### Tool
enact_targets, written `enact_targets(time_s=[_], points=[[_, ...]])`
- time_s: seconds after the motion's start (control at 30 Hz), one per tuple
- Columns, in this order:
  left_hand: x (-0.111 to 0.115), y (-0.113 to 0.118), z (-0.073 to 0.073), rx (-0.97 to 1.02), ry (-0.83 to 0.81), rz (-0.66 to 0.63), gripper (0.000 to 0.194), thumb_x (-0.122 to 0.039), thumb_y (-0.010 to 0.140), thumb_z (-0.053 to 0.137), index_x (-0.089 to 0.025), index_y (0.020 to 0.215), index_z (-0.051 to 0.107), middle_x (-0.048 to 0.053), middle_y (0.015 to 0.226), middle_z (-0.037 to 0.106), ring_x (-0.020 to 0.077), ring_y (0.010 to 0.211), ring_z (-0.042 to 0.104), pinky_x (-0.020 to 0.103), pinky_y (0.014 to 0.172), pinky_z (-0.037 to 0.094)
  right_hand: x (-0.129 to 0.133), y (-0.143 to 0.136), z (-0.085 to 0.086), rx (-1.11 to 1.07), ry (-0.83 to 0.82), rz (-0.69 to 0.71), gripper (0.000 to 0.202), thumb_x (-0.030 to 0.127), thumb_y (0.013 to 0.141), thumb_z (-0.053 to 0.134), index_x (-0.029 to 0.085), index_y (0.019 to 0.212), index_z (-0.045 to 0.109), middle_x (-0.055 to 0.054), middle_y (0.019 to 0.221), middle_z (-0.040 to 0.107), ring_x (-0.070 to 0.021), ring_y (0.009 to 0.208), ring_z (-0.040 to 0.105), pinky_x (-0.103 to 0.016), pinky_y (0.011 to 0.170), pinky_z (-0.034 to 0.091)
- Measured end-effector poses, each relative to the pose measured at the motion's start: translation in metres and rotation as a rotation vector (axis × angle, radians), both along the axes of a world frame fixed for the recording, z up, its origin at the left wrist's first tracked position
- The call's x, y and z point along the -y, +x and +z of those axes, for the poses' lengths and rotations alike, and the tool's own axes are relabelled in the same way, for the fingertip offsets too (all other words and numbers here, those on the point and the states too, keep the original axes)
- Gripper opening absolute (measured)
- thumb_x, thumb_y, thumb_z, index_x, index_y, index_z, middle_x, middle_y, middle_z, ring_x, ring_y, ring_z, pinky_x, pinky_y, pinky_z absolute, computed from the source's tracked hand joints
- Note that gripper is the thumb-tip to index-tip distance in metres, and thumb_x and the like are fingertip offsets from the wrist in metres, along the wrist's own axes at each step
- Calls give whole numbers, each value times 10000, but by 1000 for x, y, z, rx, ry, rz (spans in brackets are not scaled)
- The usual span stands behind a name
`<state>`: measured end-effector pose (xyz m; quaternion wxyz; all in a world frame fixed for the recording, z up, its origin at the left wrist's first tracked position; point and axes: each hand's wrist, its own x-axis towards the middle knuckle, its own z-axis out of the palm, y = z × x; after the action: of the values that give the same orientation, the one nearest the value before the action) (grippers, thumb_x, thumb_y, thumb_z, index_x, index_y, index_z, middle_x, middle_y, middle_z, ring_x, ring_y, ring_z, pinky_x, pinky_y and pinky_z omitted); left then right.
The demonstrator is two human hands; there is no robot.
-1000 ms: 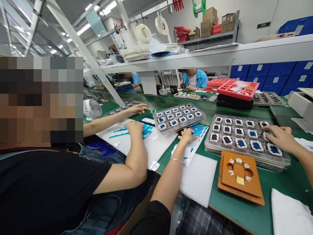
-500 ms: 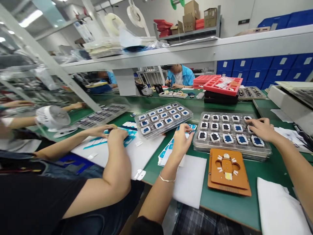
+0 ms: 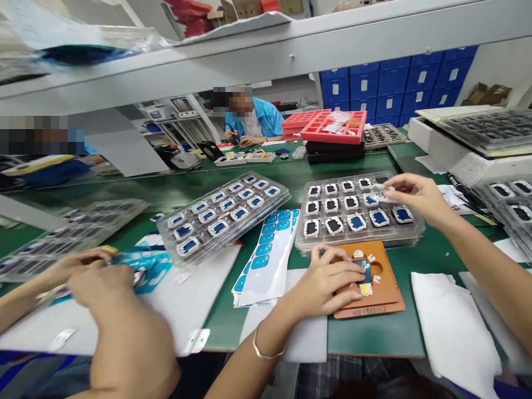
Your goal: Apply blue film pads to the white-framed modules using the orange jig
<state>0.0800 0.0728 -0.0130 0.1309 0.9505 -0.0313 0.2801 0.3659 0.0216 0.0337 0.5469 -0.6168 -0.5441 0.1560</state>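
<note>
My left hand point(image 3: 328, 280) lies over the orange fixture block point(image 3: 384, 302), its fingers spread and their tips against a small blue sticker point(image 3: 366, 271) at the block's middle. Above the clear tray point(image 3: 305, 238) of white-framed parts, my right hand point(image 3: 415, 194) pinches a small translucent and white framed part point(image 3: 377, 194). Its lower edge overlaps the tray's cells, so whether it still touches them cannot be made out. Left of the fixture, a stack of blue sticker sheets point(image 3: 270, 260) lies partly on a white foam pad point(image 3: 307, 343).
Another clear tray point(image 3: 224, 210) stands tilted at the left. A co-worker's hands point(image 3: 95, 271) work beside it over a blue sheet. White cloth point(image 3: 453, 321) hangs over the front edge at right. Red trays point(image 3: 332, 127) are stacked behind, under a metal beam point(image 3: 249, 50).
My left hand has moved from the sticker sheets onto the fixture, where a blue sticker now shows. My right hand has pinched a part at the tray. The view has swung right and down.
</note>
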Motion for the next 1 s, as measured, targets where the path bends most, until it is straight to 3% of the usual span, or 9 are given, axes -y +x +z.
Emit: enact_targets(time_s=[0.17, 0.3, 0.43, 0.57, 0.63, 0.73, 0.87, 1.0], points=[[-2, -2, 0, -3, 34, -9, 334, -453, 1005, 435, -228, 1083, 670, 31, 1182, 704, 240, 1049, 498, 402, 875, 251, 53, -57, -13, -143, -195, 241, 326, 471, 735, 769, 207, 924, 738, -62, 887, 721, -190, 789, 667, -327, 699, 576], [-3, -4, -1, -17, 41, -4, 347, -480, 993, 447, -241, 1098, 676, 44, 1156, 700, 241, 1009, 487, 414, 872, 254, 73, -64, -28, 93, -215, 298, 230, 405, 849, 680, 202, 948, 726, -42, 801, 704, -143, 667, 634, -262, 603, 548], [-3, -5, -2, 0, 51, -2, 368, -485, 998, 428, -231, 1105, 672, 53, 1081, 712, 239, 984, 488, 420, 866, 259, 76, -60, -31, 333, -167, 353, 138, 337, 891, 651, 216, 915, 712, -13, 719, 638, -114, 607, 583, -219, 546, 497], [-2, -5, -1, 14, 52, -9, 337, -450, 999, 443, -217, 1094, 667, 48, 1073, 712, 236, 981, 487, 423, 870, 268, 76, -55, -29, 385, -133, 339, 211, 372, 862, 692, 243, 1028, 701, -52, 914, 656, -136, 680, 618, -241, 562, 528], [-1, -6, -1, 14, 50, -10, 319, -436, 995, 458, -211, 1090, 663, 43, 1064, 714, 236, 981, 490, 425, 869, 273, 75, -53, -29, 424, -124, 326, 203, 355, 863, 686, 254, 1039, 699, -81, 1124, 670, -189, 879, 677, -296, 707, 576], [0, -5, 0, 15, 39, -4, 299, -423, 991, 474, -205, 1078, 659, 36, 1047, 722, 234, 984, 498, 428, 870, 281, 74, -52, -29, 495, -110, 338, 188, 350, 872, 671, 262, 1035, 701, -78, 1314, 636, -255, 1140, 634, -418, 939, 534], [3, -5, 2, 30, 23, 10, 245, -384, 984, 498, -204, 1016, 661, 16, 1043, 731, 227, 975, 511, 427, 861, 295, 73, -56, -32, 513, -121, 348, 218, 373, 855, 691, 256, 1038, 700, -77, 1260, 676, -250, 1052, 654, -429, 872, 546], [3, -4, 3, 42, -25, 71, 142, -275, 965, 538, -206, 962, 663, 9, 1048, 736, 209, 960, 525, 396, 841, 337, 72, -62, -34, 519, -33, 286, 210, 351, 830, 717, 239, 1006, 694, -81, 1187, 708, -252, 995, 653, -448, 863, 536]])
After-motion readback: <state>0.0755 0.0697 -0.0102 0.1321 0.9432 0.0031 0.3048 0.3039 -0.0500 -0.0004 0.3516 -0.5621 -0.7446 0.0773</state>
